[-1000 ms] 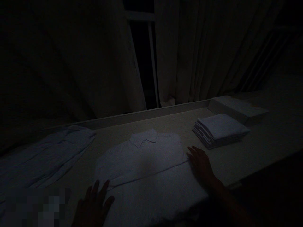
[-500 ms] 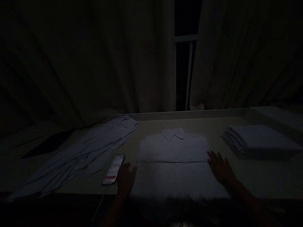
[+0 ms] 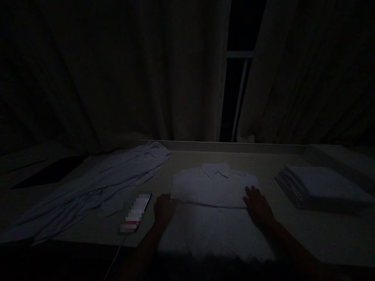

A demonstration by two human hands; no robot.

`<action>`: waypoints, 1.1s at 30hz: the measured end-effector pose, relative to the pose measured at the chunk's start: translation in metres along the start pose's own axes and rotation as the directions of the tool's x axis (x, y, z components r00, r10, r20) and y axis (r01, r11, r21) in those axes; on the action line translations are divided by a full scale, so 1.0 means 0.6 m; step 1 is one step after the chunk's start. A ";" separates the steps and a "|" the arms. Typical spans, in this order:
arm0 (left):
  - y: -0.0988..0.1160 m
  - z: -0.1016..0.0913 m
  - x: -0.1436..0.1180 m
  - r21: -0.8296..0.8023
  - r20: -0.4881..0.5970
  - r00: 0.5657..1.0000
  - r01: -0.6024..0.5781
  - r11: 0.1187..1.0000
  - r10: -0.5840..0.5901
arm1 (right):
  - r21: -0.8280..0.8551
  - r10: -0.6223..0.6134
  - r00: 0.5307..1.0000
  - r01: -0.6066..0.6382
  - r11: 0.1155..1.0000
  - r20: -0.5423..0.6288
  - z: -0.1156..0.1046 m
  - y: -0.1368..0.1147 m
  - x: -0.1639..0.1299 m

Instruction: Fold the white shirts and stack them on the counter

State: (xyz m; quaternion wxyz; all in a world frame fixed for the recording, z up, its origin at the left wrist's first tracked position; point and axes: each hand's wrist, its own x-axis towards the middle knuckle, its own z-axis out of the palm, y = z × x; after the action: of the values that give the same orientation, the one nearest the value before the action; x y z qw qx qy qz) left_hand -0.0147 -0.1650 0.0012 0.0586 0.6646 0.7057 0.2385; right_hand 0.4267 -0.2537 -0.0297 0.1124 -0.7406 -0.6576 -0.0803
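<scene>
The scene is very dark. A white collared shirt [image 3: 215, 187] lies flat on the table [image 3: 281, 164] in front of me, collar away from me, with a fold line across its middle. My left hand [image 3: 163, 208] rests at the shirt's left edge by that fold, fingers curled; whether it pinches the cloth is unclear. Flat on the shirt's right side near the same fold lies my right hand [image 3: 258, 205], fingers spread.
A phone [image 3: 135, 212] with a cable lies left of my left hand. An unfolded pale garment [image 3: 96, 185] sprawls further left. A stack of folded white cloths [image 3: 319, 183] sits at the right. Curtains [image 3: 164, 78] and a window gap stand behind the table.
The view has steadied to face the shirt squarely. Both hands have moved inward and forward onto the shirt's fold line; the left hand's fingers have curled.
</scene>
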 end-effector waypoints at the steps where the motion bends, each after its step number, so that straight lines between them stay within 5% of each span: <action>1: -0.002 0.003 0.005 -0.008 -0.007 1.000 0.010 1.000 -0.010 | 0.009 0.014 1.000 -0.014 1.000 0.012 0.005 -0.004 0.003; 8: -0.022 0.016 0.016 -0.172 -0.030 0.990 0.130 0.976 -0.137 | 0.001 0.045 0.998 -0.044 0.999 -0.033 0.020 0.001 0.010; 15: -0.037 -0.011 0.000 -0.274 -0.128 0.976 0.138 0.952 -0.179 | 0.012 0.028 0.999 -0.028 1.000 -0.025 0.007 -0.007 0.008; 18: -0.015 -0.017 -0.007 -0.241 -0.126 0.992 -0.046 0.969 0.016 | 0.017 0.031 0.999 -0.030 0.999 -0.028 0.000 -0.011 0.007; 22: 0.016 -0.005 -0.029 -0.003 0.014 0.943 -0.332 0.943 0.332 | 0.006 0.042 0.999 -0.042 0.999 0.003 -0.011 -0.016 0.006; 25: 0.018 0.004 -0.043 0.060 0.050 0.960 -0.279 0.958 0.277 | 0.004 0.034 0.999 -0.034 0.999 0.017 -0.021 -0.018 0.005; 30: -0.004 -0.011 -0.041 -0.087 -0.070 0.997 -0.048 0.995 0.042 | 0.013 -0.006 1.000 0.006 1.000 -0.010 -0.030 -0.022 0.001; 33: -0.015 -0.024 -0.044 -0.103 -0.006 1.000 0.028 0.994 -0.028 | 0.013 0.003 1.000 -0.003 1.000 -0.028 -0.030 -0.023 -0.001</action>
State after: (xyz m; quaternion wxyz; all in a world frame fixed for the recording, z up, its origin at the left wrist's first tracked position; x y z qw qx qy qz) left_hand -0.0257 -0.1942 0.0042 0.0937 0.6498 0.7019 0.2762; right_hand 0.4132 -0.2576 -0.0116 0.1268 -0.7396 -0.6554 -0.0862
